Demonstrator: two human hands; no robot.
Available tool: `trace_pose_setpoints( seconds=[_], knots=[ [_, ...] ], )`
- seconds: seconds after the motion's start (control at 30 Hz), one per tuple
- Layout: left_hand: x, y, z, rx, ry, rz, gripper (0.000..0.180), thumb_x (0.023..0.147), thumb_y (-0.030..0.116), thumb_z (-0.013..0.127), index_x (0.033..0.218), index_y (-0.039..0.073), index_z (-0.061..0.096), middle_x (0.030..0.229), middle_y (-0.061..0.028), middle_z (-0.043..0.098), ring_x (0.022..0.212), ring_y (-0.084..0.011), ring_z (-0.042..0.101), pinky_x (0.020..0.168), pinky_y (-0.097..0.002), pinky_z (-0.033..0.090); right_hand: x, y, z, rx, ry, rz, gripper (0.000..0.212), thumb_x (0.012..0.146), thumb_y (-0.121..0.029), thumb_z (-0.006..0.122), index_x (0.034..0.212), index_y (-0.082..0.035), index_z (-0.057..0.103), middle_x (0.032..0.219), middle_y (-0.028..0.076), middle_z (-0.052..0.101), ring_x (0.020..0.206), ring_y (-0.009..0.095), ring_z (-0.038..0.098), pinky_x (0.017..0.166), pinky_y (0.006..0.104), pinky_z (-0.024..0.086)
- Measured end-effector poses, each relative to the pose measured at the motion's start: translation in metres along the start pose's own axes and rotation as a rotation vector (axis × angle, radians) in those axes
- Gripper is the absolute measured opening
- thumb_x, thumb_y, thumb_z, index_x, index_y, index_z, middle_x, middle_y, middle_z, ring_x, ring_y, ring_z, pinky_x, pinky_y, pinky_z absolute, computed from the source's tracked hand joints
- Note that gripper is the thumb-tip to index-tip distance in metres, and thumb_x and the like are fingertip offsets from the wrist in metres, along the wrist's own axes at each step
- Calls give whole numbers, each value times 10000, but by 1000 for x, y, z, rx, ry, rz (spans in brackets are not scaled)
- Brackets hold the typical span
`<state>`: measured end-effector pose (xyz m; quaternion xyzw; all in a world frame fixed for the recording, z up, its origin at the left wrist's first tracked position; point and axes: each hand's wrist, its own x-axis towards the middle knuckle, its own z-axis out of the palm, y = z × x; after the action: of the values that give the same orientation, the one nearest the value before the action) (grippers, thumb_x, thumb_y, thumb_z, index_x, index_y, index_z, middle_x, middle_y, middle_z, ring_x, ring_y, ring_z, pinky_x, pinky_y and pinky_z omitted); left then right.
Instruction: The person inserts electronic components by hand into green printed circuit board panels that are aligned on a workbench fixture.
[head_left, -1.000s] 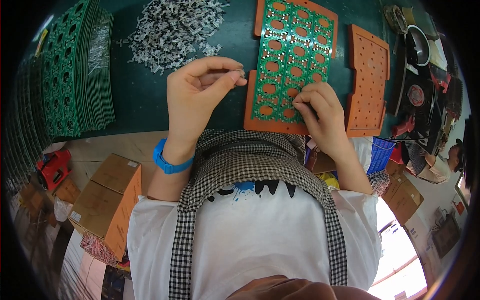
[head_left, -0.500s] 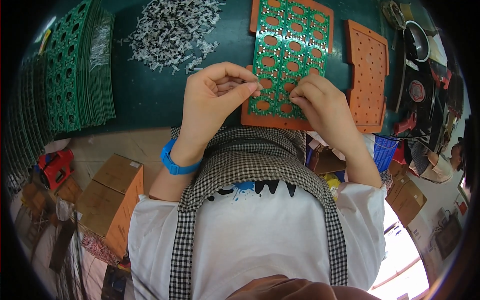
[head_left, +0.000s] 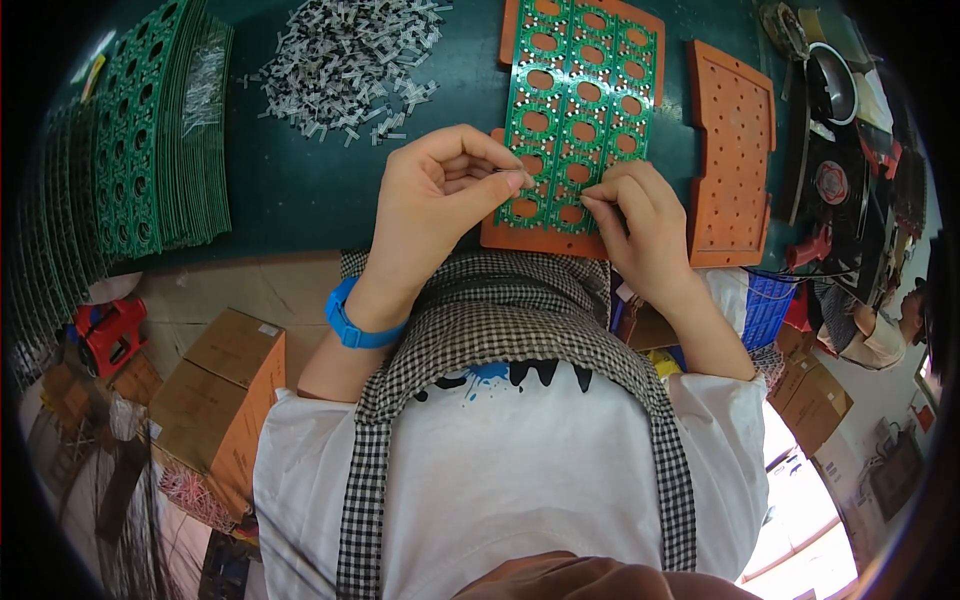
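A green circuit board panel (head_left: 562,105) with rows of oval cut-outs lies on an orange-brown holed tray. My left hand (head_left: 447,190) is at the panel's left edge near its front end, thumb and forefinger pinched together. Whatever sits in that pinch is too small to name. Over the panel's lower right part is my right hand (head_left: 645,225), its thumb and forefinger close together at the board. Its fingers hide what they hold, if anything. Beyond my left hand lies a heap of small black-and-clear parts (head_left: 345,60).
A thick stack of green panels (head_left: 160,140) stands at the left. Another orange-brown holed tray (head_left: 735,155) lies right of the panel. Tools and a round metal dish (head_left: 835,85) crowd the far right. Cardboard boxes (head_left: 215,380) and a blue crate (head_left: 768,305) are below table level.
My left hand has shifted slightly right and down toward the panel's front. My right hand has moved slightly down, its thumb and forefinger a little straighter.
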<state>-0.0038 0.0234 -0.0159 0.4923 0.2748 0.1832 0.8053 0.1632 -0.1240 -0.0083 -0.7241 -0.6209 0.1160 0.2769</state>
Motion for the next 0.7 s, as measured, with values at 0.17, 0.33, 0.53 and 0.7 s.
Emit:
trace_pose_setpoints(
  seconds=[0.17, 0.33, 0.53, 0.7],
  knots=[
    [0, -1, 2, -30, -17, -14, 76, 841, -42, 627, 917, -36, 623, 877, -129, 683, 837, -160, 664, 773, -259, 538, -3, 2, -2, -33, 6, -78, 154, 727, -53, 699, 861, -55, 622, 855, 69, 580, 805, 240, 598, 673, 350, 473],
    [-1, -2, 5, -55, -47, -47, 147, 859, -24, 615, 1004, -50, 629, 926, -147, 688, 887, -182, 671, 801, -279, 546, -3, 1, -6, -119, -35, -212, 225, 706, -128, 735, 906, -62, 659, 886, 57, 598, 803, 207, 610, 638, 341, 481],
    [-5, 2, 14, -67, -122, -95, 255, 881, -38, 574, 1135, -57, 590, 981, -159, 683, 933, -194, 665, 824, -291, 549, 8, -20, -10, 90, 71, -76, 313, 701, -135, 772, 984, -56, 666, 945, 75, 626, 816, 224, 619, 641, 294, 503],
    [-9, -4, 20, -64, -138, -22, 338, 889, -34, 573, 1227, -33, 553, 979, -110, 688, 912, -145, 656, 784, -246, 535, 18, -18, -8, 550, -58, 136, 266, 740, -12, 728, 1000, -37, 672, 970, 89, 623, 830, 205, 618, 673, 283, 508]
  ],
)
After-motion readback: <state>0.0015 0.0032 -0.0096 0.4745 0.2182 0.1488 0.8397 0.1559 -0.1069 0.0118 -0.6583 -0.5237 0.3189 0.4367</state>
